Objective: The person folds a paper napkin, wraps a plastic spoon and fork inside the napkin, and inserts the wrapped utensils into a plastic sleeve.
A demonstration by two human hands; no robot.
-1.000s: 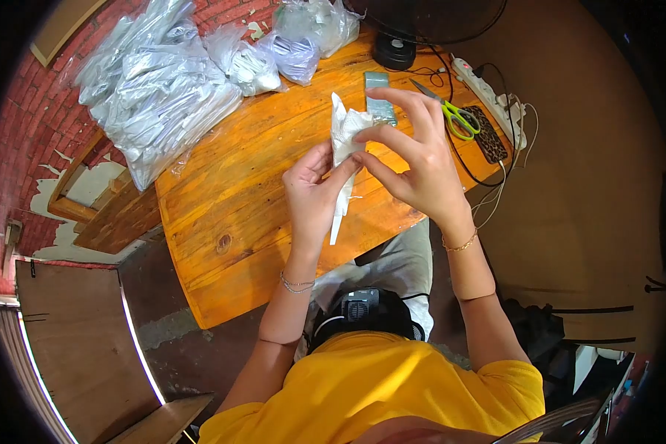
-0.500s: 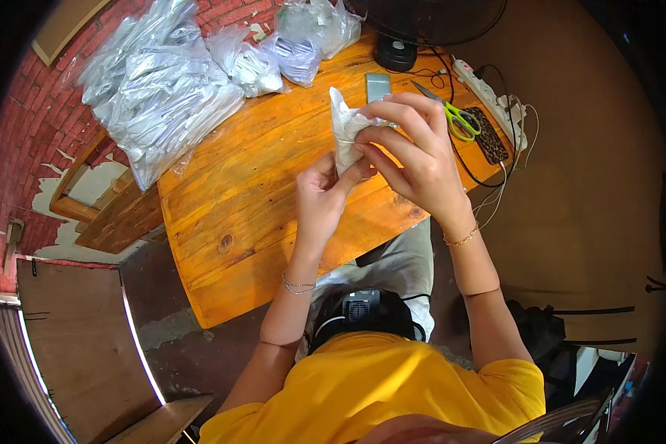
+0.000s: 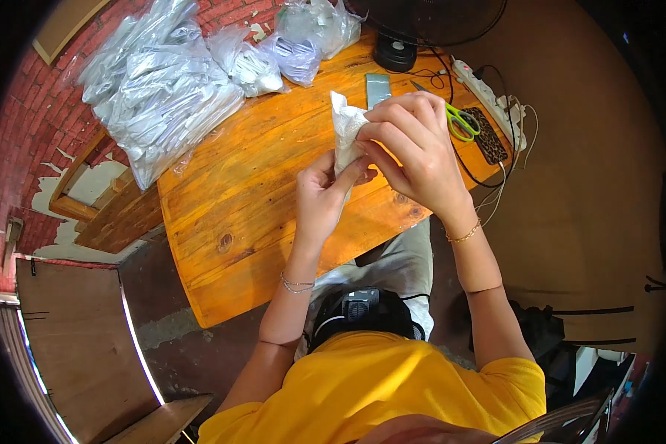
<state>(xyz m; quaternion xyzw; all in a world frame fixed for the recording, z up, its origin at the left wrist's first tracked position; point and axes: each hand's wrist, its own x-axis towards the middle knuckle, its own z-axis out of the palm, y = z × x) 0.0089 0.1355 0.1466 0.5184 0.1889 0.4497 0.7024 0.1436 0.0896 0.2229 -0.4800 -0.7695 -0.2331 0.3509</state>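
A white, soft-looking folded packet [image 3: 346, 127], perhaps paper or tissue, is held upright above the table between my two hands. My left hand [image 3: 324, 185] grips its lower end between thumb and fingers. My right hand [image 3: 414, 144] pinches its right side with thumb and fingertips. The packet's right edge and lower part are hidden behind my fingers. Just beyond my right hand lie a flat grey-green rectangular piece [image 3: 378, 89] and scissors with lime-green handles [image 3: 462, 123].
Clear plastic bags of white packets [image 3: 174, 89] fill the wooden table's [image 3: 244, 214] far left. Smaller filled bags [image 3: 294, 55] sit beside them. A black fan base [image 3: 394, 55], white power strip [image 3: 492, 100], cables and leopard-print phone [image 3: 490, 139] line the far right.
My right hand has shifted slightly along the packet, its fingers more bunched together. The packet's top has tilted a little. My left hand stays nearly in place.
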